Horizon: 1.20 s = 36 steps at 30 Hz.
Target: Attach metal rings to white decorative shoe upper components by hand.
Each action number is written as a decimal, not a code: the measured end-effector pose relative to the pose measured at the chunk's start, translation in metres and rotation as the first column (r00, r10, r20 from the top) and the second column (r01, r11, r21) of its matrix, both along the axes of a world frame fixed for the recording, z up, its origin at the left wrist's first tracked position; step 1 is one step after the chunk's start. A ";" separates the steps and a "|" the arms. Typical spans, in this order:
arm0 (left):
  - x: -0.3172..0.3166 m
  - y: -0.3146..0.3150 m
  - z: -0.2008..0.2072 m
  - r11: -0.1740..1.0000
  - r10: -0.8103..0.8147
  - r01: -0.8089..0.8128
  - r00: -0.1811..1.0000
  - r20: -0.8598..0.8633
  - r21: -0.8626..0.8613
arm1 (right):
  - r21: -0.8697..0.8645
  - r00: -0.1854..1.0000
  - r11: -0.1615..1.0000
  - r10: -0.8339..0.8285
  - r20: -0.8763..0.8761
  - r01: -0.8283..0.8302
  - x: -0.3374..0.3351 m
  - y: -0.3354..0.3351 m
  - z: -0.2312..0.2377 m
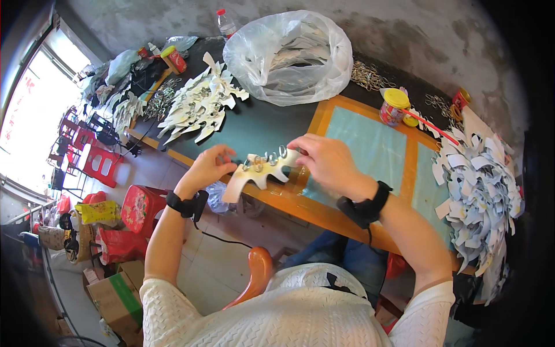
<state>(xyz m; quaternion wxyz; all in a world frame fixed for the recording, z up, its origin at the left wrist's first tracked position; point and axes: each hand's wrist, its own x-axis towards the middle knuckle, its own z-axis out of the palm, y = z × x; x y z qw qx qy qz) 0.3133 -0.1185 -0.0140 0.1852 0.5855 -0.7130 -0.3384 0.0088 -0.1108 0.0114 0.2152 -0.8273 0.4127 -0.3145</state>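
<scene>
A cream cut-out piece point(254, 175) with a jagged, scalloped edge is held up in front of me over the near edge of the table. Several metal rings point(273, 158) stand along its upper side. My right hand point(329, 162) pinches the piece's right end between thumb and fingers. Beside the left end is my left hand point(209, 166), its fingers curled but apart from the thumb, with nothing visible between them. Its thumb tip comes close to the piece; whether it touches I cannot tell. Black bands with cables circle both wrists.
On the table point(263, 124) are a pile of ringed cut-outs point(202, 107), a clear plastic bag point(251, 69) of pieces, loose metal rings point(367, 76) and a yellow-lidded tub point(394, 107). Plain cut-outs point(477, 191) heap up at right. Red stools point(141, 209) and a cardboard box point(118, 298) stand left.
</scene>
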 end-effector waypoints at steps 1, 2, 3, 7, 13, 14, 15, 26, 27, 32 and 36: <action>-0.013 0.003 0.008 0.982 -0.010 0.009 1.000 -0.006 -0.187 | -0.052 0.999 0.997 0.048 -0.021 -0.049 -0.010 0.003 0.004; -0.024 0.000 0.019 0.972 -0.116 0.120 0.993 0.032 -0.203 | -0.125 0.999 0.992 0.028 -0.033 -0.032 -0.020 0.007 0.006; -0.035 -0.002 0.023 0.972 -0.120 0.124 0.992 0.032 -0.201 | -0.123 0.999 0.992 0.024 -0.033 -0.028 -0.027 0.010 0.007; -0.071 -0.012 0.014 0.826 -0.447 0.436 0.893 0.055 -0.357 | -0.134 0.998 0.991 -0.003 -0.070 -0.006 -0.047 0.022 0.014; -0.106 -0.023 0.020 0.924 -0.362 0.367 0.930 -0.067 0.107 | -0.036 0.992 0.999 -0.034 -0.119 0.030 -0.076 0.033 0.010; -0.107 -0.029 0.017 0.920 -0.370 0.376 0.926 -0.068 0.108 | 0.004 0.991 1.000 -0.028 -0.129 0.029 -0.083 0.038 0.013; -0.100 -0.035 0.012 0.931 -0.317 0.343 0.929 -0.189 0.125 | 0.008 0.992 1.000 -0.027 -0.127 0.028 -0.088 0.041 0.017; -0.069 -0.062 -0.012 0.950 -0.144 0.168 0.984 0.105 -0.263 | 0.262 0.989 0.958 -0.083 -0.125 0.114 -0.181 0.068 0.001; -0.074 -0.060 -0.011 0.937 -0.105 0.134 0.989 0.105 -0.322 | 0.255 0.983 0.956 -0.115 -0.141 0.148 -0.189 0.070 -0.003; -0.098 -0.041 0.016 0.962 0.020 0.090 0.918 0.397 -0.257 | 0.329 0.973 0.917 -0.199 -0.116 0.227 -0.208 0.081 -0.019; -0.095 -0.041 0.004 0.904 -0.086 0.182 0.963 0.254 -0.386 | 0.513 0.943 0.816 -0.330 0.037 0.266 -0.209 0.084 -0.021</action>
